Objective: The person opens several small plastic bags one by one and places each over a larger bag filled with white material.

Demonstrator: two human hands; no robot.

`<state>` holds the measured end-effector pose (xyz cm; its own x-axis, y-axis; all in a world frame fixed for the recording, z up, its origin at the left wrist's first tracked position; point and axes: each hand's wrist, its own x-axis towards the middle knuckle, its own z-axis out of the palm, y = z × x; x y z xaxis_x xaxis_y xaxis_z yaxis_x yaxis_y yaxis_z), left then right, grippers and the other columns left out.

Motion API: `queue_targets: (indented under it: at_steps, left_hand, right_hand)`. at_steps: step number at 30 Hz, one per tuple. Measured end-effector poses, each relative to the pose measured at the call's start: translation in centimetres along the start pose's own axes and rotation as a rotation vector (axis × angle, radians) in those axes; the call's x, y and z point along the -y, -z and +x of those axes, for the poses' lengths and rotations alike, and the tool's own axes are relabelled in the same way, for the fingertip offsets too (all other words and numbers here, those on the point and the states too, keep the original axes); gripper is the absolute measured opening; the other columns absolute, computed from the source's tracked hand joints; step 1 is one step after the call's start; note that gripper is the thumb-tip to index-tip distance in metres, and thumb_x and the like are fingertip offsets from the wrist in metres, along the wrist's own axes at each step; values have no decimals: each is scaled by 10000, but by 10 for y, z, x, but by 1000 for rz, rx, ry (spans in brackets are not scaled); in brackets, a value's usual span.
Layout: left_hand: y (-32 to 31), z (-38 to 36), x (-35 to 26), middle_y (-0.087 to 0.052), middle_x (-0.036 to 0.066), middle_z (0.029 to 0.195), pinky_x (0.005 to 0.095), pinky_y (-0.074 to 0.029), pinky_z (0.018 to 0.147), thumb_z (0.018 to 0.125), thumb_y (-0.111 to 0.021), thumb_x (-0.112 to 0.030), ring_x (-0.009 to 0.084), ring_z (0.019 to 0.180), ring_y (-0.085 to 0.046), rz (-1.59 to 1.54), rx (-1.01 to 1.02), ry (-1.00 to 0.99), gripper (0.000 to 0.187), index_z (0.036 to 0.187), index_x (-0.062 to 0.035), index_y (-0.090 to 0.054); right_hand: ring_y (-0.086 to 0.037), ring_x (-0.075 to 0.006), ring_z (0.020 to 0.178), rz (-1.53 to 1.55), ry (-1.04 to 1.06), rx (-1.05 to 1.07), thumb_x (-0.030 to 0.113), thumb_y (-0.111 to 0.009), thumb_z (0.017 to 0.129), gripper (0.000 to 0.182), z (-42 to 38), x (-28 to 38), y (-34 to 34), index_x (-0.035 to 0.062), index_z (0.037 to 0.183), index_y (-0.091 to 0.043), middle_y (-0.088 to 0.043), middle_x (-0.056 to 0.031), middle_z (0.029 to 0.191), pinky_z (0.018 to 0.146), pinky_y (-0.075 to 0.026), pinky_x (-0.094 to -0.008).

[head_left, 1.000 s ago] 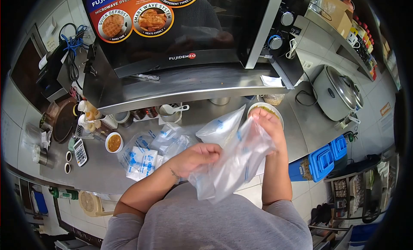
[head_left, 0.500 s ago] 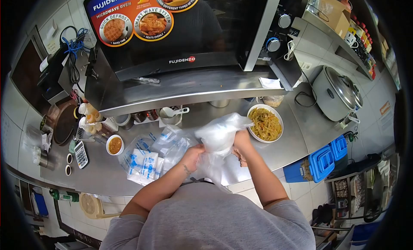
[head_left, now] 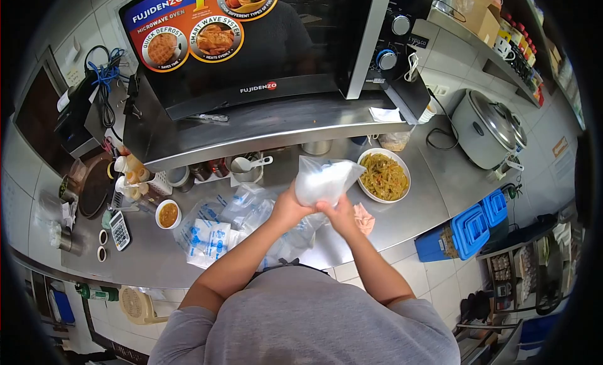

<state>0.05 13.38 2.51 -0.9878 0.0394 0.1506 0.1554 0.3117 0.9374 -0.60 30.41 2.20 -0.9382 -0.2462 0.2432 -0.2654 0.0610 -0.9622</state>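
Observation:
Over the steel counter, both hands hold a clear plastic bag (head_left: 321, 182) with something white inside. My left hand (head_left: 290, 207) is closed round its lower left side, and my right hand (head_left: 339, 213) grips its lower right, the thumbs close together. Just right of the bag sits a white bowl of noodles (head_left: 384, 177). A crumpled pink cloth (head_left: 363, 219) lies beside my right wrist. Left of my left forearm are loose clear bags (head_left: 251, 205) and a stack of white packets with blue print (head_left: 210, 241).
A microwave (head_left: 251, 51) stands on a steel shelf (head_left: 264, 142) behind the hands. At left are a bowl of brown sauce (head_left: 168, 214), a calculator (head_left: 119, 230) and squeeze bottles (head_left: 133, 177). At right are a rice cooker (head_left: 483, 129) and blue lidded bins (head_left: 468, 233).
The bag has been turned more upright and raised slightly, and both hands have come together beneath it. The pink cloth now shows beside my right hand.

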Motion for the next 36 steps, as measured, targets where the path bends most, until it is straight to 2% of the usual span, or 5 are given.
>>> queue_targets:
  at_steps: [9, 17, 25, 29, 36]
  left_hand:
    - [64, -45, -46, -525, 32, 770, 224, -373, 637, 922, -519, -533, 89, 704, -475, -364, -121, -358, 616, 1196, 18, -484]
    - [54, -80, -115, -535, 71, 860, 173, -329, 587, 780, -344, -820, 64, 654, -433, -506, -38, -423, 934, 1229, -6, -428]
    - [59, -85, -108, -558, 40, 967, 199, -387, 571, 719, -827, -154, 49, 663, -485, -277, -27, -320, 507, 1146, -36, -581]
    - [69, -79, -97, -564, 48, 1027, 218, -438, 692, 772, -765, -81, 69, 800, -537, -19, 113, -483, 287, 1023, -53, -628]
    - [52, -81, -130, -561, 43, 1062, 247, -429, 825, 799, -714, -30, 83, 955, -515, -767, 356, -59, 174, 910, -82, -590]
  right_hand:
    - [-437, -265, 1240, 152, 213, -512, 269, -822, 715, 788, -48, 78, 8, -15, 1314, -396, -464, -178, 1327, 1029, -355, -375]
    - [-594, -165, 969, -83, 166, 254, 219, -845, 680, 538, -31, 151, -6, 45, 1122, -593, -643, -79, 1065, 865, -464, -303]
    - [-621, -126, 776, -85, 29, 199, 152, -751, 796, 148, -48, 157, 14, 32, 859, -692, -685, -52, 825, 737, -476, -266]
    - [-621, -135, 802, -122, -43, 259, 153, -732, 814, 152, -51, 157, 24, 26, 891, -696, -691, -57, 838, 756, -478, -278]
    - [-625, -149, 829, -65, 507, 114, 108, -667, 863, 89, -44, 151, 24, 21, 873, -684, -686, -65, 832, 795, -488, -322]
